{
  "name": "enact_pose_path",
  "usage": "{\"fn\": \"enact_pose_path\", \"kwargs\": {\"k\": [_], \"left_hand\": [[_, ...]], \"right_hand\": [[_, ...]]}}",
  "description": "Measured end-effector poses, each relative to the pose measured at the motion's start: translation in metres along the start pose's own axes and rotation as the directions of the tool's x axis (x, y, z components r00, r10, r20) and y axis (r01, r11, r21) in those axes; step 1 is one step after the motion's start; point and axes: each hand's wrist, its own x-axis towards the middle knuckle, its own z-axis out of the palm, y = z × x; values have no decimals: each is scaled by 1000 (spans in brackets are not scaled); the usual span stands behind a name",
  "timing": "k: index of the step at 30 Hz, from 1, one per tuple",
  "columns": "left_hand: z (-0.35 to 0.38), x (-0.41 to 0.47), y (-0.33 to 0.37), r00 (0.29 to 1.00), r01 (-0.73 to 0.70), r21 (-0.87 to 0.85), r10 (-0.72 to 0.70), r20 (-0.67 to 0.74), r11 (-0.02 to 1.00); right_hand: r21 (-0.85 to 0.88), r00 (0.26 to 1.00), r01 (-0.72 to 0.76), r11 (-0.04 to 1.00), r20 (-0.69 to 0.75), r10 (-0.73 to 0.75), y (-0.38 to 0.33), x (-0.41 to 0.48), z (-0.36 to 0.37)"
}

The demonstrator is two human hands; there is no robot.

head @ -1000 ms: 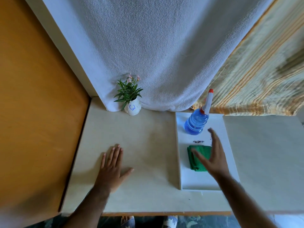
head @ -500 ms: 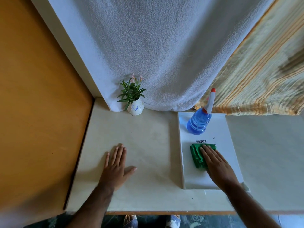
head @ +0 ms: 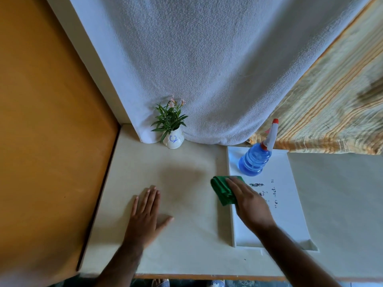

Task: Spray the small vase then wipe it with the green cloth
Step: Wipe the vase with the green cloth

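Observation:
A small white vase (head: 173, 139) with a blue mark and a green plant stands at the back of the table, against the hanging white towel. A blue spray bottle (head: 254, 161) with a white and red nozzle stands at the far end of the white tray (head: 290, 214). My right hand (head: 247, 200) grips the folded green cloth (head: 222, 189), which sticks out over the tray's left edge. My left hand (head: 146, 217) lies flat on the table, fingers spread, holding nothing.
An orange wooden panel (head: 51, 131) borders the table on the left. A white towel (head: 207, 69) and a striped yellow curtain (head: 331, 100) hang behind. The tray bears dark printed marks (head: 267, 191). The table's front edge (head: 207, 277) is near me.
My right hand came down onto the green cloth, closed on it and carried it left to the tray's left edge. My left hand stayed flat.

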Motion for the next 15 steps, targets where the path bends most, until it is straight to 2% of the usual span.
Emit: {"fn": "enact_pose_path", "kwargs": {"k": [3,7,10,15], "left_hand": [[5,0,-1,1000,2,-16,-3,-25,1000],[13,-2,-3,997,-1,-36,-1,-72,999],[19,-1,-5,995,-7,-24,4,-101,1000],[23,0,-6,991,-5,-14,3,-136,1000]], "right_hand": [[39,984,173,984,-40,-172,-27,38,14],[41,912,408,912,-64,-405,-58,99,32],[-8,853,515,857,-89,-514,-72,140,42],[-46,759,648,760,-42,-649,-86,179,58]]}}
